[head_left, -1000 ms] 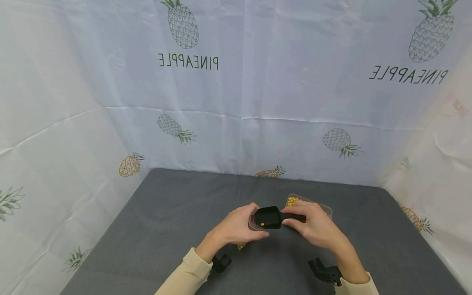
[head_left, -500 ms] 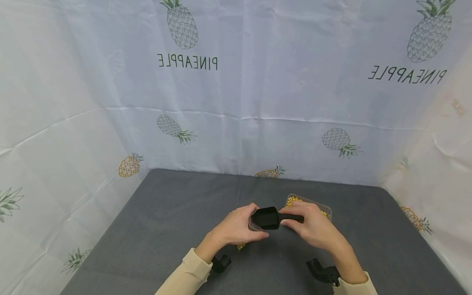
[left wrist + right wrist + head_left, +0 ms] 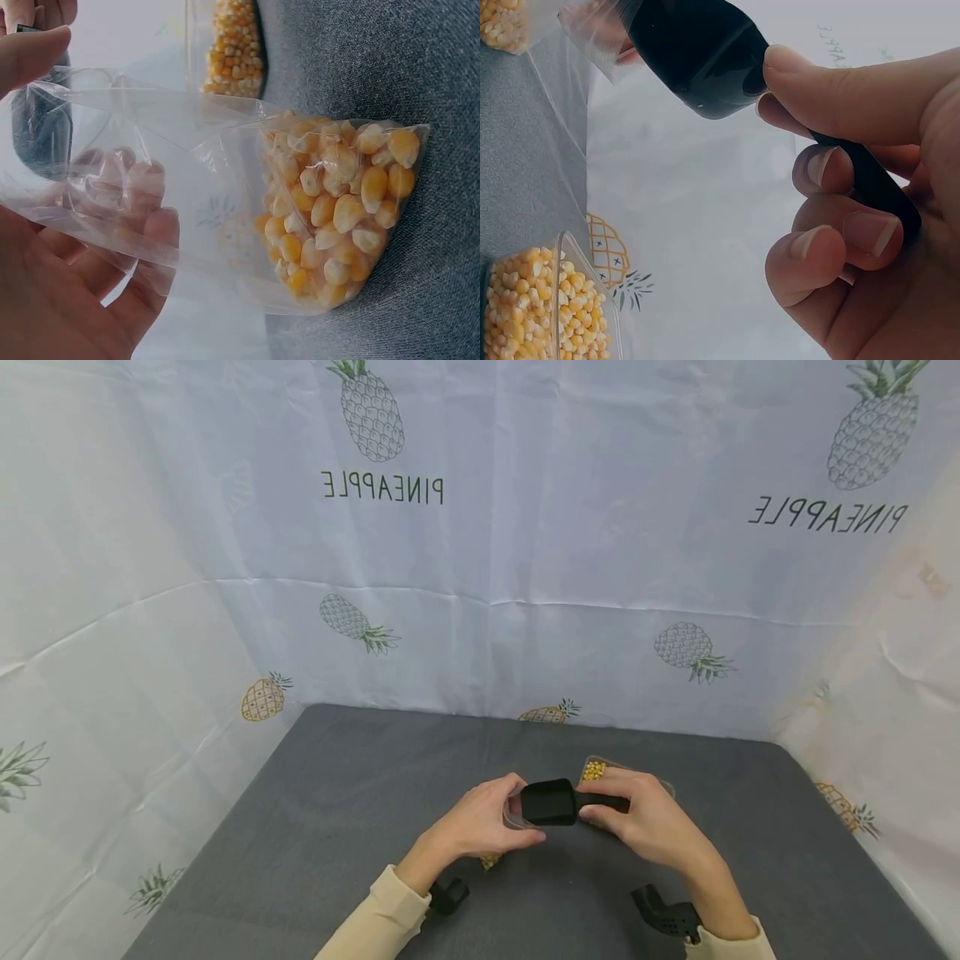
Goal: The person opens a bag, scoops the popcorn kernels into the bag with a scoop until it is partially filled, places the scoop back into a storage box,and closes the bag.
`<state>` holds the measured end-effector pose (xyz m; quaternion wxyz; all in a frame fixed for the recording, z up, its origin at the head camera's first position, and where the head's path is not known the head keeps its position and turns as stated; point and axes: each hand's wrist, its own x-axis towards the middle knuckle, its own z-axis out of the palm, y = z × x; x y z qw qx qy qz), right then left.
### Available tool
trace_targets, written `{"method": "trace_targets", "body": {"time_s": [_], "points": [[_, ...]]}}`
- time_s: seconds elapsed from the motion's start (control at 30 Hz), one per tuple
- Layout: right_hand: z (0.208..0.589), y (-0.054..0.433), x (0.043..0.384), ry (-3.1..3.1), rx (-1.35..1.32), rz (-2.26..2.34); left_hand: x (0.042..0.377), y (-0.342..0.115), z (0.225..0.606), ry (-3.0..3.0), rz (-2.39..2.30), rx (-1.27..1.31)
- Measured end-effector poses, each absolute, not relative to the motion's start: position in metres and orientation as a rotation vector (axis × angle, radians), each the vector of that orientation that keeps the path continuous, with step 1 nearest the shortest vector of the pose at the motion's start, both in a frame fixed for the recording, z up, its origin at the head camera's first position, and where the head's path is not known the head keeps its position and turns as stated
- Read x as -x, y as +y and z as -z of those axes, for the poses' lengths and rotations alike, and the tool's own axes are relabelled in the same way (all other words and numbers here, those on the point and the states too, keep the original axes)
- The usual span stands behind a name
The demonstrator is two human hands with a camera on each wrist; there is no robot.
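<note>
My left hand (image 3: 480,822) holds the mouth of a clear plastic bag (image 3: 217,169), thumb and fingers curved round its opening. Corn kernels (image 3: 337,206) fill the bottom of the bag, which hangs close to the table. My right hand (image 3: 648,822) grips the handle of a black scoop (image 3: 549,802) between thumb and fingers. The scoop's front lip reaches into the bag's mouth, and no kernels show in its bowl in the head view. Behind the right hand stands a clear plastic box (image 3: 558,281) holding more corn kernels (image 3: 521,304), partly hidden by that hand in the head view.
A grey cloth-covered table (image 3: 375,777) lies under both hands. White curtains (image 3: 487,527) printed with pineapples enclose its back and sides. Each wrist carries a black camera mount (image 3: 667,917).
One second ago a single kernel lay in the scoop; it is gone from the bowl. The scoop tipped toward the bag, then shifted slightly right with my right hand. My left hand stays put.
</note>
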<state>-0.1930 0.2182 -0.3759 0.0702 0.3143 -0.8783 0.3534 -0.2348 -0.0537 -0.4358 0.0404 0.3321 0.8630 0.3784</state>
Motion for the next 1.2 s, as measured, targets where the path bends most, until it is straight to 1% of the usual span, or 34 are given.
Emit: {"method": "trace_targets", "body": {"time_s": [0.37,0.57,0.93,1.2], "points": [[0.378,0.218,0.190,-2.611,-0.956,-1.108,0.233,-0.058,0.438,2.630,-1.159,-0.988],[0.380,0.229,0.186,-2.622,-0.842,-1.058,0.234,-0.055,0.438,2.643,-1.154,-1.018],[0.385,0.253,0.184,-2.636,-0.724,-1.194,0.235,-0.056,0.438,2.647,-1.154,-1.015],[0.391,0.273,0.185,-2.707,-0.562,-1.089,0.236,-0.056,0.437,2.652,-1.163,-1.028]]}}
